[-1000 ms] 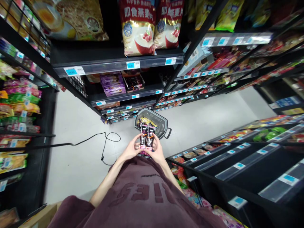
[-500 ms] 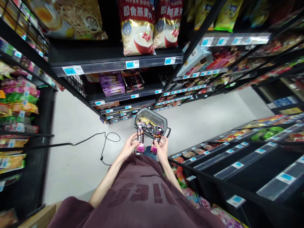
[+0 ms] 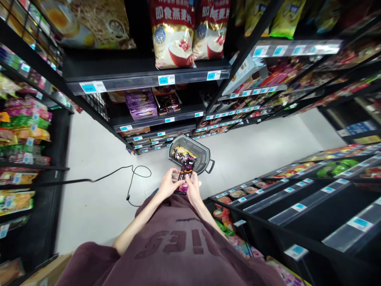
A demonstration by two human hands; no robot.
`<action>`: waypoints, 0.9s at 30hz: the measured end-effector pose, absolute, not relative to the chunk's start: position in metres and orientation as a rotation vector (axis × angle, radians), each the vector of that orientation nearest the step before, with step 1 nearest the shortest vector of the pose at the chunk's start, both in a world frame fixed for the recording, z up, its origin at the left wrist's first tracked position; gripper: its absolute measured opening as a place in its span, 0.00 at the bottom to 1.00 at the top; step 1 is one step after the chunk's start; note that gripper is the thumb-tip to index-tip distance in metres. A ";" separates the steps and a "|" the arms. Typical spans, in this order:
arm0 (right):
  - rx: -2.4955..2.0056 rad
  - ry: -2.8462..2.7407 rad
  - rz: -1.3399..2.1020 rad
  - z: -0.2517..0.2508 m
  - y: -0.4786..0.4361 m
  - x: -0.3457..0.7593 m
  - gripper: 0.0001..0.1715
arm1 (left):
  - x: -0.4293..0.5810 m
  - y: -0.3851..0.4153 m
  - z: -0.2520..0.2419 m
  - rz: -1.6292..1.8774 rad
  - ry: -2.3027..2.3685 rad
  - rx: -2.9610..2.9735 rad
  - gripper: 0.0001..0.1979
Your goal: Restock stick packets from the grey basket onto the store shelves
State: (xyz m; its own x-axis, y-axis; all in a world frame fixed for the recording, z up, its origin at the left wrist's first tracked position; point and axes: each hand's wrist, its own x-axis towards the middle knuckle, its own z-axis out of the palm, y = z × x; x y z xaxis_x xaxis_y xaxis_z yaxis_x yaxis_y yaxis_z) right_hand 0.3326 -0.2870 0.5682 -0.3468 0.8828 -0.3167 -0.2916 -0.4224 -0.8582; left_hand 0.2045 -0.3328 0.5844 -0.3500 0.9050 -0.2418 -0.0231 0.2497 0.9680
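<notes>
Two slim black-and-purple sachets (image 3: 185, 170) are held together in front of my body, overlapping each other. My left hand (image 3: 170, 182) grips them from the left, its thumb lying across the front. On the other side my right hand (image 3: 193, 186) is closed on them along the right edge. Below them on the floor is a grey plastic shopping basket (image 3: 203, 155). Yellow and dark small packets (image 3: 182, 153) lie inside it, partly hidden by the sachets.
Ahead stands a black shelf (image 3: 143, 75) with large oatmeal bags (image 3: 172, 39), purple packs (image 3: 140, 104) and an open box of dark sachets (image 3: 168, 102). A black cable (image 3: 111, 173) trails over the floor at left. More shelving (image 3: 297, 202) runs along the right.
The sachets, held apart one in each hand before, are now together and overlapping. Both hands have come close to each other, uncovering more of the basket's right side.
</notes>
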 end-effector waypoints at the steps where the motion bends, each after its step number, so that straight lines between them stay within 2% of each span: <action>1: -1.044 -0.909 1.867 0.567 -0.288 0.334 0.23 | 0.203 -0.334 0.582 1.234 1.553 0.832 0.23; 8: -1.105 -0.839 1.822 0.566 -0.281 0.348 0.26 | 0.189 -0.340 0.572 1.258 1.519 0.698 0.24; 17: -1.172 -0.750 1.693 0.568 -0.256 0.384 0.30 | 0.174 -0.348 0.575 1.413 1.561 0.611 0.39; 27: -1.193 -0.761 1.740 0.569 -0.262 0.370 0.31 | 0.174 -0.345 0.566 1.390 1.584 0.728 0.38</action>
